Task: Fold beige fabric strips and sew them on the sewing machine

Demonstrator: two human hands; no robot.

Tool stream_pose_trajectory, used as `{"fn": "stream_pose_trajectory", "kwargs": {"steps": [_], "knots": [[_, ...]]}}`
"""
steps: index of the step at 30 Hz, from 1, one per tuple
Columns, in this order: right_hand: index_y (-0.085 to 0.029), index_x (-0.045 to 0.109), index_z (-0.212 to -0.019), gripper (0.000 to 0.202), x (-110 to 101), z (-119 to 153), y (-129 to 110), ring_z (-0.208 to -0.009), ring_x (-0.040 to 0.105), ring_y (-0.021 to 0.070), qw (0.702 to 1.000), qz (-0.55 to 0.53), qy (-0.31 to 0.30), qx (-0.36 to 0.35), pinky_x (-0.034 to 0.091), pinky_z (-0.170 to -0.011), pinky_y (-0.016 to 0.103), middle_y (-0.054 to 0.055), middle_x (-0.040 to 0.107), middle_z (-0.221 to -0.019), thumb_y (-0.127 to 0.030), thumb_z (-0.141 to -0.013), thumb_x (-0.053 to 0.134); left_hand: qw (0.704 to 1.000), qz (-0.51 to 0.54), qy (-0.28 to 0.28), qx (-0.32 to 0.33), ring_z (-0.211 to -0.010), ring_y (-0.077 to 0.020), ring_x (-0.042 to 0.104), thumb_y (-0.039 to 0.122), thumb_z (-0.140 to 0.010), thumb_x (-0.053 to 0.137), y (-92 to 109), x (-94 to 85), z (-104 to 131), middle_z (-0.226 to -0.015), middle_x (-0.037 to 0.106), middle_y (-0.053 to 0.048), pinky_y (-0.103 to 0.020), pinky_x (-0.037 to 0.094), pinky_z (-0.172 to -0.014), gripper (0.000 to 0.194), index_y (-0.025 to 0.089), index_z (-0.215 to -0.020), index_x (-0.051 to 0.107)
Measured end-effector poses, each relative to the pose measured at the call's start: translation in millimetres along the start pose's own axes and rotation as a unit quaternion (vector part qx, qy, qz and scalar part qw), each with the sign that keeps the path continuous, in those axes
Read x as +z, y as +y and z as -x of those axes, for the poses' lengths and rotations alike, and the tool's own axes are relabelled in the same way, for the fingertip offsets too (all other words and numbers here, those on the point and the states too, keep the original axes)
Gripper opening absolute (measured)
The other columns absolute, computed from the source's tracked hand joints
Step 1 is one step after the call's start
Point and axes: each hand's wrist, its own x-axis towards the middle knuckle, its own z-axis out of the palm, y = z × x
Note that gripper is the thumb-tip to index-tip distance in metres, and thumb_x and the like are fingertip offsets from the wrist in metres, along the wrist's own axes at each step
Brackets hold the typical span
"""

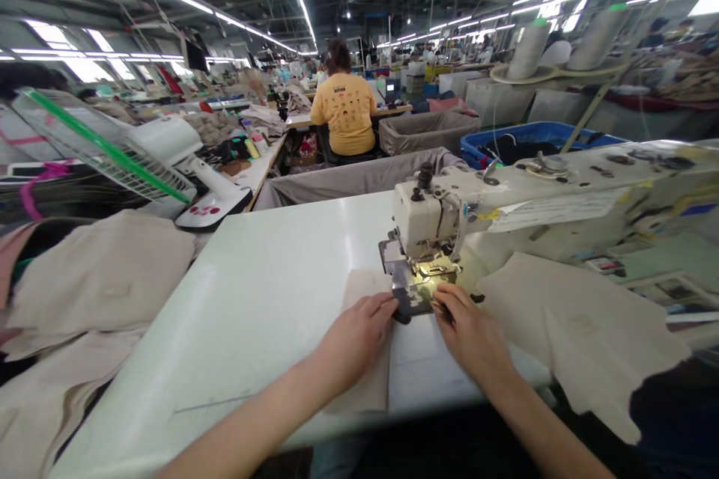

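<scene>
One sewing machine (419, 221), one beige strip (371, 393)

Head view: the beige strip is pinned lower centre, under the loosely bent left hand (359, 333), poking out above and below it. At the metal plate (414, 298), the right hand (469, 329) is half-curled; whether anything's pinched can't be told. Two thread cones (529, 49) (598, 37) are parked upper right.

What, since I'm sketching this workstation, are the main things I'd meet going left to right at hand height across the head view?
Beige fabric pile → left hand → dark metal plate → right hand → loose beige fabric piece.
</scene>
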Motion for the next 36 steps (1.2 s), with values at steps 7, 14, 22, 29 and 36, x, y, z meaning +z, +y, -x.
{"fn": "stream_pose_trajectory", "kwargs": {"steps": [7,14,22,29,36], "knots": [[-0.022,0.07,-0.101,0.022,-6.1,-2.0,11.8,-0.102,0.067,0.0255,0.978,-0.187,0.087,0.009,0.055,-0.091,0.041,0.01,0.07,-0.11,-0.025,-0.094,0.049,0.987,-0.12,-0.036,-0.103,-0.098,-0.0259,0.062,0.023,-0.103,0.04,-25.1,-15.0,-31.8,-0.108,0.061,-0.013,-0.039,0.056,-0.084,0.027,0.015,-0.109,0.064],[-0.023,0.073,-0.106,0.035,-15.7,12.3,9.7,-0.095,0.066,0.0218,0.974,-0.222,0.023,-0.034,0.055,-0.08,0.033,0.008,0.067,-0.105,-0.013,-0.088,0.045,0.948,-0.197,-0.055,-0.244,-0.091,-0.0259,0.066,0.027,-0.105,0.033,-12.4,-18.6,-36.2,-0.105,0.056,-0.014,-0.035,0.055,-0.074,0.032,0.009,-0.106,0.06],[-0.025,0.073,-0.109,0.051,-22.9,14.5,4.7,-0.093,0.066,0.0187,0.985,-0.11,-0.121,-0.051,0.055,-0.08,0.027,0.003,0.067,-0.11,0.001,-0.074,0.047,0.947,-0.199,-0.058,-0.246,-0.089,-0.0255,0.066,0.026,-0.104,0.032,-7.9,-18.2,-33.1,-0.106,0.057,-0.015,-0.036,0.056,-0.074,0.031,0.009,-0.107,0.059],[-0.023,0.071,-0.111,0.037,-22.4,10.7,3.8,-0.093,0.067,0.02,0.984,-0.157,-0.083,-0.028,0.054,-0.082,0.03,0.005,0.066,-0.113,-0.009,-0.085,0.048,0.945,-0.209,-0.062,-0.244,-0.088,-0.0248,0.067,0.026,-0.104,0.031,-6.0,-16.8,-29.7,-0.105,0.056,-0.015,-0.035,0.056,-0.074,0.031,0.01,-0.105,0.058],[-0.021,0.068,-0.109,0.026,-21.7,3.3,0.7,-0.099,0.066,0.0238,0.983,-0.166,-0.075,0.019,0.053,-0.084,0.036,0.007,0.068,-0.112,-0.021,-0.09,0.05,0.947,-0.192,-0.059,-0.25,-0.091,-0.0276,0.066,0.025,-0.105,0.032,-2.0,-16.5,-29.0,-0.106,0.056,-0.016,-0.037,0.055,-0.076,0.031,0.008,-0.108,0.058]]}}
